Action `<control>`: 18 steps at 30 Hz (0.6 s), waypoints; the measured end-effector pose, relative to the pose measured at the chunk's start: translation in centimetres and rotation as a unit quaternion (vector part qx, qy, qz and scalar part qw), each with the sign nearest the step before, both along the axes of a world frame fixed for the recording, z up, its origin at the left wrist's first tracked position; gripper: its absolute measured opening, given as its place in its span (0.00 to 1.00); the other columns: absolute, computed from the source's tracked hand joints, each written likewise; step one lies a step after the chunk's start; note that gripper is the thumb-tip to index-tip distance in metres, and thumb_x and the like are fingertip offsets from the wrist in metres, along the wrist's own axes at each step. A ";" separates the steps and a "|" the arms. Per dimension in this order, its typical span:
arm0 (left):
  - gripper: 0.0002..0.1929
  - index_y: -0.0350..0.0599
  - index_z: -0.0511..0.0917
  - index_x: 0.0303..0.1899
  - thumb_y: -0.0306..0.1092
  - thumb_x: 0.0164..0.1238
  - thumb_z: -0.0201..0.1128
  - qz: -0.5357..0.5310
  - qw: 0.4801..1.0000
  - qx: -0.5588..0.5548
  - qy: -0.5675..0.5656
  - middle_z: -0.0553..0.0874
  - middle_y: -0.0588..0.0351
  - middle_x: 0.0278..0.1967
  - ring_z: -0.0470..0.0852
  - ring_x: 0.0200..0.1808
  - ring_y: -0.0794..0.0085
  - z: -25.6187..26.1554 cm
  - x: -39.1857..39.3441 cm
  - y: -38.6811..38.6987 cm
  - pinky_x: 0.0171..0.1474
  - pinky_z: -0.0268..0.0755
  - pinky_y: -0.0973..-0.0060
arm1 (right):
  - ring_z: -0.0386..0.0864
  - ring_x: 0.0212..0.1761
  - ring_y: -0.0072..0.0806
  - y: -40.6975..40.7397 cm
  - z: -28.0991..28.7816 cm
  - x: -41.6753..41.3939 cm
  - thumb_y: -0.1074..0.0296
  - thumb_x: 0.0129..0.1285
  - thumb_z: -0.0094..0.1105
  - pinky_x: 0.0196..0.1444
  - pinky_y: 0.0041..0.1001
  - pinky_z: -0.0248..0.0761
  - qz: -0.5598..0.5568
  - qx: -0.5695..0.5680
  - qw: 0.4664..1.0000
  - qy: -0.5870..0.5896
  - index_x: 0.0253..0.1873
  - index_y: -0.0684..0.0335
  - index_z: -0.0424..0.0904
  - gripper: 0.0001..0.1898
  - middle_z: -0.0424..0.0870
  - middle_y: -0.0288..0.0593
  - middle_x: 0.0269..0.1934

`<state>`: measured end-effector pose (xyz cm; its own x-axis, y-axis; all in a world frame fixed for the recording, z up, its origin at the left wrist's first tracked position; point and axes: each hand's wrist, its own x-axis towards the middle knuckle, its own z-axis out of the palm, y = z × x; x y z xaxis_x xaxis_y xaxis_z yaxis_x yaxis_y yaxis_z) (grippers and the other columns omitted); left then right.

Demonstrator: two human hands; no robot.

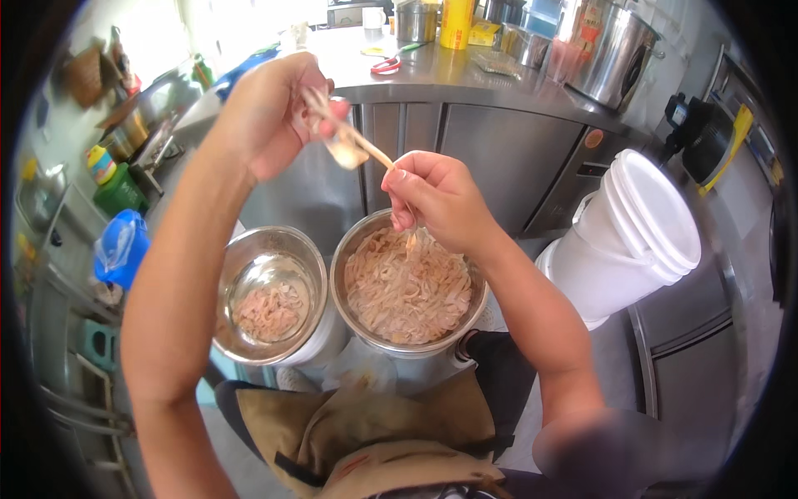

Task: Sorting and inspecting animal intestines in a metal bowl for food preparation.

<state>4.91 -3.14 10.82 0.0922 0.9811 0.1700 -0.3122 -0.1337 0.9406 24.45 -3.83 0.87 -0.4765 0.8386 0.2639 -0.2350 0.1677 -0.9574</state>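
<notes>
My left hand (283, 109) is raised at the upper left, its fingers closed on a pale, slippery strip of raw offal (374, 151) that looks like intestine. A pale flap hangs below those fingers, blurred. The strip runs taut down to my right hand (439, 193), pinched between thumb and forefinger. A thin end dangles under the right hand, over a large steel bowl (340, 299) heaped with similar pale strips (405, 293). To its left, a second steel bowl (317, 274) holds a smaller pile of pinkish strips (271, 312) and some liquid.
A lidded white bucket (614, 243) stands to the right. Ahead is a steel counter (424, 87) bearing red-handled scissors (386, 65), a yellow cylinder (457, 25) and a large steel pot (608, 56). At left are a blue bucket (121, 249) and a green bin (121, 190).
</notes>
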 end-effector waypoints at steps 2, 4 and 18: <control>0.09 0.40 0.72 0.41 0.24 0.57 0.54 -0.031 0.999 -0.004 0.014 0.74 0.60 0.23 0.76 0.21 0.76 -1.7 -0.8 0.6 0.24 0.66 0.81 | 0.80 0.29 0.21 -0.3 -0.2 0.4 0.69 0.69 0.57 0.35 0.22 0.75 -0.007 0.002 0.999 -0.032 0.40 0.70 0.78 0.08 0.80 0.38 0.28; 0.13 0.39 0.76 0.46 0.25 0.58 0.57 -0.110 0.991 0.004 0.078 0.75 0.62 0.22 0.68 0.18 0.82 -3.4 -2.4 1.1 0.22 0.59 0.84 | 0.81 0.31 0.22 0.0 -0.8 1.0 0.71 0.67 0.60 0.37 0.22 0.76 0.054 0.020 0.994 -0.091 0.43 0.72 0.79 0.09 0.83 0.41 0.30; 0.09 0.38 0.87 0.32 0.35 0.60 0.70 -0.217 0.900 -0.040 0.377 0.80 0.66 0.20 0.69 0.22 0.87 -11.8 -2.6 0.4 0.23 0.56 0.82 | 0.83 0.32 0.23 0.5 -5.5 2.4 0.69 0.64 0.65 0.37 0.23 0.77 0.110 -0.005 0.978 -0.177 0.40 0.73 0.83 0.10 0.85 0.43 0.29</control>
